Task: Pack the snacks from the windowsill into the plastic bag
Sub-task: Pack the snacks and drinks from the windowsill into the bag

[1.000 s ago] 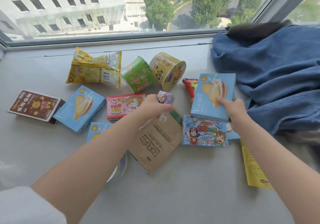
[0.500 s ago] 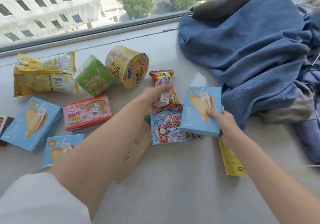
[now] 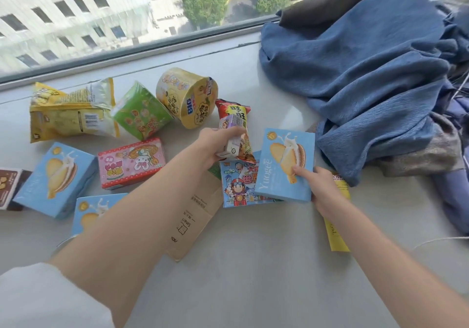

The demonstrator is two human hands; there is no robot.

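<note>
Gathering step in progress. Left hand (image 3: pixel 215 142) grips a small purple-and-white carton (image 3: pixel 232 137), held just above the red snack packet (image 3: pixel 237 124). Right hand (image 3: pixel 317 185) pinches the lower right edge of a blue biscuit box (image 3: pixel 285 165), which is tilted up over the cartoon-printed box (image 3: pixel 239 185). Other snacks lie on the windowsill (image 3: pixel 253 264): yellow bag (image 3: pixel 71 112), green cup (image 3: pixel 140 110), yellow cup (image 3: pixel 186 96), pink box (image 3: pixel 132 161) and two more blue boxes to the left. No plastic bag identifiable in view; only a flat brown paper bag (image 3: pixel 195 216) under the left forearm. Judgement: nothing packed yet. Next move calls for locating and opening the bag, probably freeing one hand.
</note>
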